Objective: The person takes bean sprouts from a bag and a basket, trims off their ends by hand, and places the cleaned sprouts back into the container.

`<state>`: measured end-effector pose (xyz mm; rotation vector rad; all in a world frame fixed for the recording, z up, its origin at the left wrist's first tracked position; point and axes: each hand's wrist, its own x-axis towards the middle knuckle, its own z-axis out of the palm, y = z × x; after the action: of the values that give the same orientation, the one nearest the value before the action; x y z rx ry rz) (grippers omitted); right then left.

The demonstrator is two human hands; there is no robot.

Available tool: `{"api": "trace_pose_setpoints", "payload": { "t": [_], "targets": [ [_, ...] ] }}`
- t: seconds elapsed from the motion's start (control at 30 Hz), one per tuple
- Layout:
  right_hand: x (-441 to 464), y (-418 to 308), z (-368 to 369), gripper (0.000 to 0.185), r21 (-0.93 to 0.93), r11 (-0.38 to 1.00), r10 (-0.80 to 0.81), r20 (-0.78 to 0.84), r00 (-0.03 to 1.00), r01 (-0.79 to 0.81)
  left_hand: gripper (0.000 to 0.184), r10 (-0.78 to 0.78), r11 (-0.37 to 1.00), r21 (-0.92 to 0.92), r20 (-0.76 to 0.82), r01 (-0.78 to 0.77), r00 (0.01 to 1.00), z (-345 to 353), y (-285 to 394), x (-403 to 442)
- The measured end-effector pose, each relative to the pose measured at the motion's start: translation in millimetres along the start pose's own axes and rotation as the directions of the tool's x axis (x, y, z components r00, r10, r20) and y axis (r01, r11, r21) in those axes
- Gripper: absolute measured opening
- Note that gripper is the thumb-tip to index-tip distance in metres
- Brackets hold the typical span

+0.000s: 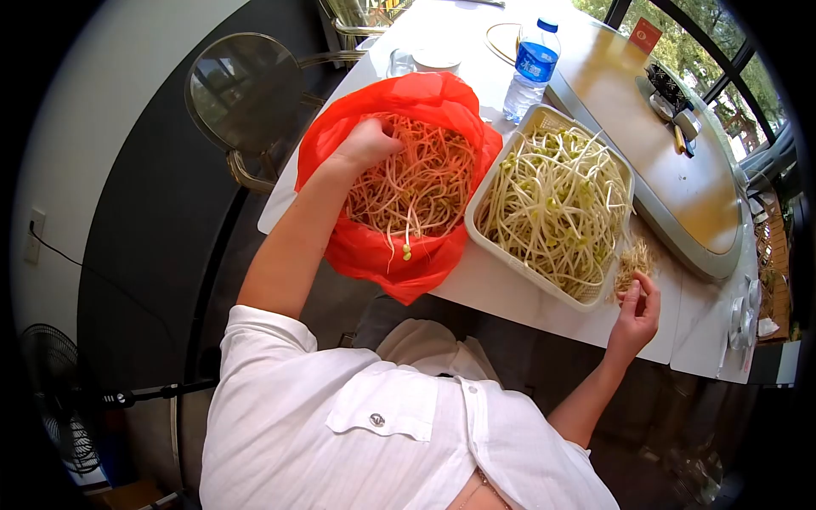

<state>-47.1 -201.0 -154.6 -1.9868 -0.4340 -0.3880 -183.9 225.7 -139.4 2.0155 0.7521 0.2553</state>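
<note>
An open red plastic bag (438,276) full of bean sprouts (416,178) lies at the table's front edge. My left hand (370,144) reaches into its upper left part, fingers curled down at the sprouts; what they grip is hidden. Right of the bag, a pale plastic basket (518,268) holds a heap of whiter sprouts (552,200). My right hand (636,310) is beyond the basket's lower right corner, its fingers bent together at a small pile of thin brown root ends (633,259). Whether anything is between those fingers is too small to tell.
A water bottle (533,72) stands behind the basket on the white table (501,289). A large round turntable (654,127) fills the right side, with a black holder (667,85) on it. Chairs stand at the left, and a fan (55,399) is at lower left.
</note>
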Motion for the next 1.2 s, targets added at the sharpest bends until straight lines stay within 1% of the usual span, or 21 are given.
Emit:
{"api": "trace_pose_setpoints", "payload": {
  "t": [0.03, 0.07, 0.13, 0.17, 0.23, 0.27, 0.33, 0.37, 0.43, 0.5, 0.57, 0.63, 0.77, 0.83, 0.9, 0.97, 1.0, 1.03, 1.1, 1.13, 1.2],
  "targets": [
    [-0.5, 2.3, -1.5, 0.015, 0.002, 1.0, 0.005, -0.002, 1.0, -0.005, 0.033, -0.031, 0.992, -0.121, 0.059, 0.038, 0.998, -5.5, 1.3, -2.7],
    [-0.9, 4.4, -2.5, 0.015, -0.005, 1.0, 0.012, 0.003, 1.0, -0.012, 0.033, -0.031, 0.993, -0.116, 0.061, 0.038, 0.998, -7.9, 3.2, -5.3],
    [-1.3, 6.1, -2.8, 0.015, -0.008, 1.0, 0.021, 0.007, 1.0, -0.021, 0.031, -0.21, 0.965, -0.147, 0.063, 0.217, 0.976, -11.3, 12.6, -16.7],
    [-0.8, 5.8, -2.9, 0.013, -0.014, 1.0, 0.014, 0.007, 1.0, -0.013, 0.031, -0.208, 0.966, -0.141, 0.063, 0.215, 0.976, -12.4, 15.4, -21.8],
    [0.4, 4.1, -2.9, 0.013, -0.017, 1.0, 0.01, -0.001, 1.0, -0.01, 0.027, -0.11, 0.916, -0.379, 0.072, 0.13, 0.991, -13.1, 24.6, -32.3],
    [1.7, 1.9, -2.1, 0.012, -0.003, 1.0, 0.002, -0.005, 1.0, -0.002, 0.027, -0.106, 0.919, -0.373, 0.075, 0.126, 0.992, -14.1, 31.6, -36.6],
    [5.4, -4.6, 0.5, 0.012, 0.012, 1.0, -0.004, -0.013, 1.0, 0.005, 0.022, 0.085, 0.902, -0.426, 0.0, -0.077, 0.996, -17.2, 56.4, -49.3],
    [8.1, -9.5, 3.2, 0.012, 0.047, 0.998, -0.03, -0.008, 1.0, 0.03, 0.022, 0.091, 0.903, -0.423, 0.002, -0.082, 0.996, -18.2, 67.0, -53.5],
    [13.1, -25.2, 9.6, 0.012, 0.079, 0.996, -0.051, -0.016, 0.999, 0.052, 0.022, 0.245, 0.86, -0.443, -0.075, -0.252, 0.967, -18.2, 86.8, -59.3],
    [17.5, -51.6, 20.5, 0.011, 0.178, 0.968, -0.183, 0.003, 0.983, 0.18, 0.021, 0.275, 0.845, -0.457, -0.072, -0.277, 0.959, -14.1, 105.6, -61.7],
    [22.4, -79.9, 32.4, 0.01, 0.267, 0.923, -0.302, 0.057, 0.951, 0.277, 0.022, 0.386, 0.773, -0.53, -0.042, -0.348, 0.922, -2.2, 126.7, -64.6],
    [28.2, -103.5, 42.3, 0.01, 0.307, 0.877, -0.415, 0.097, 0.905, 0.369, 0.022, 0.423, 0.776, -0.515, -0.006, -0.365, 0.906, 5.7, 139.6, -60.6],
    [43.2, -129.3, 56.1, 0.012, 0.352, 0.83, -0.5, 0.125, 0.857, 0.432, 0.024, 0.477, 0.797, -0.414, -0.016, -0.44, 0.879, 4.8, 152.8, -51.2],
    [51.0, -139.9, 62.2, 0.015, 0.418, 0.817, -0.508, 0.193, 0.84, 0.398, 0.023, 0.488, 0.797, -0.468, 0.126, -0.382, 0.864, 0.7, 156.7, -50.4],
    [59.8, -149.4, 70.6, 0.02, 0.433, 0.811, -0.513, 0.201, 0.834, 0.394, 0.024, 0.482, 0.805, -0.472, 0.17, -0.359, 0.859, 0.8, 161.0, -53.3],
    [66.9, -156.6, 81.8, 0.031, 0.533, 0.828, -0.438, 0.423, 0.793, 0.173, 0.024, 0.519, 0.775, -0.538, 0.241, -0.332, 0.82, 1.5, 165.0, -53.3],
    [71.0, -155.4, 91.8, 0.033, 0.602, 0.788, -0.478, 0.468, 0.744, 0.128, 0.024, 0.522, 0.777, -0.534, 0.25, -0.334, 0.816, 2.4, 167.1, -52.9],
    [74.8, -154.8, 95.3, 0.033, 0.602, 0.788, -0.475, 0.459, 0.751, 0.13, 0.024, 0.542, 0.753, -0.576, 0.272, -0.316, 0.795, 3.6, 169.3, -51.7],
    [80.9, -154.7, 97.7, 0.029, 0.608, 0.79, -0.473, 0.688, 0.55, -0.08, 0.025, 0.57, 0.728, -0.615, 0.296, -0.304, 0.766, 6.3, 172.6, -48.1],
    [81.9, -151.4, 98.1, 0.026, 0.603, 0.779, -0.446, 0.724, 0.526, -0.169, 0.026, 0.579, 0.71, -0.652, 0.323, -0.267, 0.749, 8.4, 172.9, -45.5],
    [84.1, -142.4, 92.7, 0.023, 0.599, 0.774, -0.418, 0.727, 0.545, -0.206, 0.027, 0.569, 0.696, -0.685, 0.344, -0.215, 0.747, 14.6, 177.7, -45.6]
  ]
}}
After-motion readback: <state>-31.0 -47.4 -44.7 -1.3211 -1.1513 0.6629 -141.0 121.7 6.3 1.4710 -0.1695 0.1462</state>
